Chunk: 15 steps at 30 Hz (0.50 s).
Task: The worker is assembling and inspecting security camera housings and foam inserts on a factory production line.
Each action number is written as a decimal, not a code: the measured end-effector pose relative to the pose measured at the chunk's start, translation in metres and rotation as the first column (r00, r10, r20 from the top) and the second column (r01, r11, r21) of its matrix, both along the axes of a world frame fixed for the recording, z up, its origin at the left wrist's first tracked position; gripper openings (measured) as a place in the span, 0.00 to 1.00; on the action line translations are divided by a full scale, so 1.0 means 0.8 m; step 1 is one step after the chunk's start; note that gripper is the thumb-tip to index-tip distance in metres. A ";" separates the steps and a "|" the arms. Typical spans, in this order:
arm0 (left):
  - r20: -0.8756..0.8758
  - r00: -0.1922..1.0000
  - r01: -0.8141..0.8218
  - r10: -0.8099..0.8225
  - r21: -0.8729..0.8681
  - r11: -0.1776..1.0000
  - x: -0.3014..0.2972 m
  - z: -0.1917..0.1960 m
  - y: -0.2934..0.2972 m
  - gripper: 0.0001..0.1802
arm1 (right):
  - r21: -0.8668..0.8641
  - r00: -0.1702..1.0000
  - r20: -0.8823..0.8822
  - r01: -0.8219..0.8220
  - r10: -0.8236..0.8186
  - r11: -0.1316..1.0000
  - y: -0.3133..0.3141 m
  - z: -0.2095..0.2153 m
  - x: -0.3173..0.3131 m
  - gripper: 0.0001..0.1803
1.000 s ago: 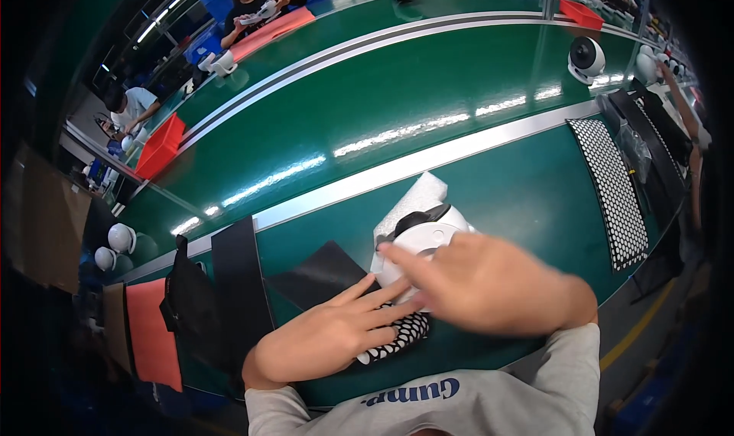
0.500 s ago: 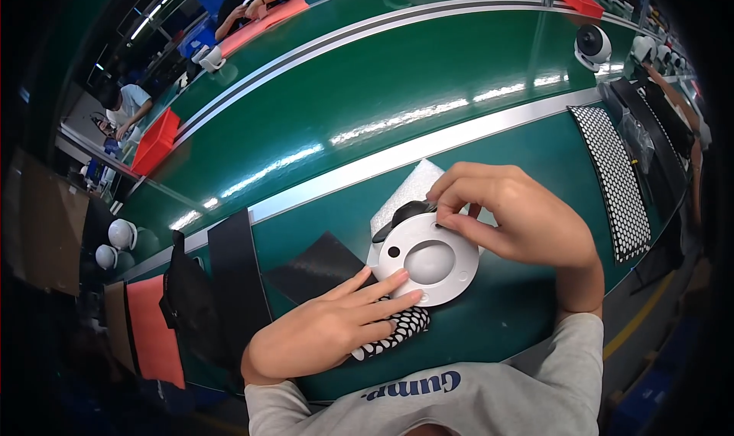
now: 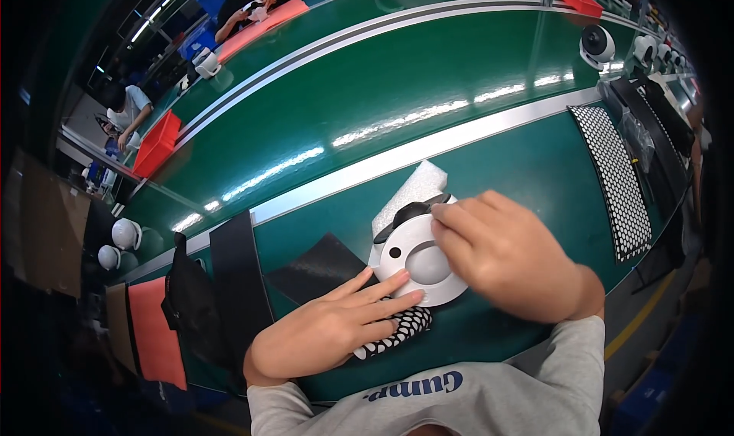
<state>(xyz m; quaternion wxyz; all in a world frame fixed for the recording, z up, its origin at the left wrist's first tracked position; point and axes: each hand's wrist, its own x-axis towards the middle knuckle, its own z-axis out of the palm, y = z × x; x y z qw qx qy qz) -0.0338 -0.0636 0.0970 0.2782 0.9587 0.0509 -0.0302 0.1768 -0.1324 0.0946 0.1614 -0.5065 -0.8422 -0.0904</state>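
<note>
A white round housing (image 3: 399,265) with a dished centre and a small black hole lies tilted in front of me. The fingers of my left hand (image 3: 325,333) are spread, their tips pressing on its lower left face. At its upper right rim my right hand (image 3: 508,260) pinches closed; whatever is between those fingertips is too small or hidden to make out. A black curved part (image 3: 413,212) shows behind the housing's far edge. White foam sheet (image 3: 409,199) lies beyond, and a white-dotted black pad (image 3: 409,327) sits underneath, partly covered by my left fingers.
A black sheet (image 3: 317,268) lies left of the housing. Further left are a black mat (image 3: 238,264), a black pouch (image 3: 191,302) and an orange mat (image 3: 157,333). A dotted mat (image 3: 615,183) is at right. Beyond the metal rail runs a green belt (image 3: 367,84) carrying a white camera (image 3: 596,47).
My right hand has turned and come lower over the housing, its wrist rolling, and now covers the right side. My left hand stays in place.
</note>
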 end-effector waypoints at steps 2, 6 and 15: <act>0.011 1.000 0.007 -0.007 -0.002 1.000 0.002 0.000 -0.001 0.16 | -0.001 0.998 0.048 0.035 -0.035 0.999 -0.009 -0.002 -0.005 0.18; -0.012 0.996 0.087 -0.086 0.018 0.996 0.004 0.005 0.002 0.14 | -0.158 0.996 -0.050 0.069 -0.078 0.985 -0.016 0.003 0.004 0.25; 0.297 0.842 -0.270 0.449 -0.488 0.830 -0.003 0.017 0.004 0.12 | -0.354 0.904 -0.428 -0.170 0.002 0.920 -0.036 0.040 -0.004 0.38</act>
